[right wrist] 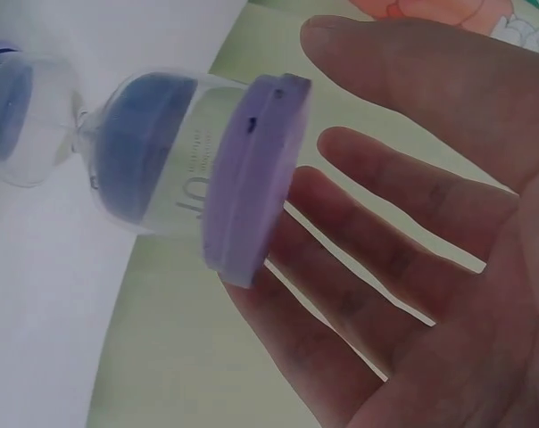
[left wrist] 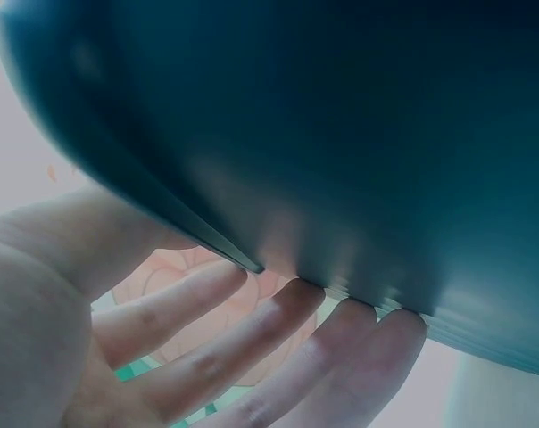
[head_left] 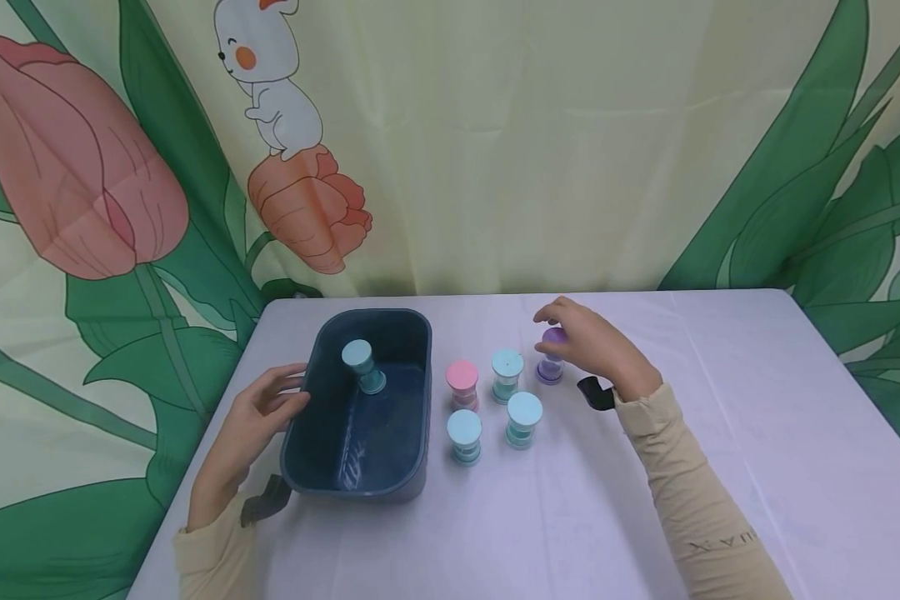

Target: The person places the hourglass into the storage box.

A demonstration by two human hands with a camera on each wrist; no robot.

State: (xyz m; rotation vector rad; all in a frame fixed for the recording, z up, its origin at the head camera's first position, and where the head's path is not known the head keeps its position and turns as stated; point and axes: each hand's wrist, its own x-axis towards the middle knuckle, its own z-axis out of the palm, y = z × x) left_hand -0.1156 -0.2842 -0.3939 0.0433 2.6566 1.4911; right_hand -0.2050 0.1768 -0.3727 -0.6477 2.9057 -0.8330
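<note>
A purple-capped hourglass (head_left: 549, 372) with clear glass stands on the table, my right hand (head_left: 588, 342) around its top. In the right wrist view, the fingers (right wrist: 368, 241) are spread and relaxed beside the purple cap (right wrist: 256, 178), not closed round it. The sand inside looks blue-violet. My left hand (head_left: 258, 421) rests at the left wall of a dark blue bin (head_left: 418, 400). Its fingertips (left wrist: 399, 334) touch the bin's outside in the left wrist view. One light blue hourglass (head_left: 363, 367) leans inside the bin.
Between the bin and the purple hourglass stand a pink hourglass (head_left: 462, 382) and three light blue ones, including the front-left one (head_left: 465, 435). They sit close together on the white table (head_left: 607, 517). A printed curtain (head_left: 540, 167) hangs behind the far edge.
</note>
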